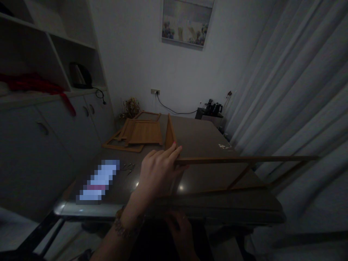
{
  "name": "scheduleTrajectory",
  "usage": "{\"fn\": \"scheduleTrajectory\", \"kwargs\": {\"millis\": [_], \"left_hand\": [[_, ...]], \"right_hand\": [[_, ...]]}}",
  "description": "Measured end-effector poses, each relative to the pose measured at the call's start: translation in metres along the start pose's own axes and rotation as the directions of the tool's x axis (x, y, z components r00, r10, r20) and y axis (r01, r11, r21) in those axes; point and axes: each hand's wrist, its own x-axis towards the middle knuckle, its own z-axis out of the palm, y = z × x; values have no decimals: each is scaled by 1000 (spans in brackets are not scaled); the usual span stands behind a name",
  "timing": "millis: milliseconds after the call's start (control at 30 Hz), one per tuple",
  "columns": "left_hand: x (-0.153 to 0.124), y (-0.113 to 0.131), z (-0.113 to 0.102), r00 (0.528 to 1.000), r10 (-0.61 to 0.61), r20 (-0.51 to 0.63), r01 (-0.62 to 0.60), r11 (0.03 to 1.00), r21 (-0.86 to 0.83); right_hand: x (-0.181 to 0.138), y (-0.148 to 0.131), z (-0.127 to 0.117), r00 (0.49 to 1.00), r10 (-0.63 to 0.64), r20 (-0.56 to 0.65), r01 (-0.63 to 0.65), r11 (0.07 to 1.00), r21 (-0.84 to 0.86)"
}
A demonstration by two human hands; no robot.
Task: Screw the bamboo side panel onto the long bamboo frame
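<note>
My left hand (160, 165) is closed around the corner where a thin upright wooden panel (170, 132) meets a long wooden frame (244, 159). The frame stands on edge on the table, stretching to the right past the table's side. Low and in shadow, my right hand (181, 226) is by the table's front edge, below the frame's near end. Its fingers look bent, but the dark hides whether anything is in them. Flat wooden panels (144, 132) lie overlapped beyond my left hand. Several small metal screws (129, 168) lie to its left.
The brown table (195, 134) has a rounded front edge. A blurred-out bright phone-like shape (100, 181) lies at its left. Shelves with a kettle (80, 75) stand left. A small black stand (208, 115) with pots is at the back right, near a white curtain (293, 90).
</note>
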Motion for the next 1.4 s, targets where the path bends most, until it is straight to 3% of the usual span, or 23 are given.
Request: {"fn": "scheduleTrajectory", "kwargs": {"millis": [233,500,1033,1400], "left_hand": [[-1,0,0,1000,-10,7,10,1000,0],[-1,-1,2,1000,-9,13,9,1000,-1],[-1,-1,1,1000,-2,-5,1,1000,-23],[-1,-1,0,1000,0,13,0,1000,-13]], "right_hand": [[1,0,-2,995,-3,96,5,1000,-20],[5,-4,-2,992,-126,25,129,972,-195],[-5,3,6,975,-200,-94,179,964,-195],[-4,8,-4,971,-239,7,230,926,-299]]}}
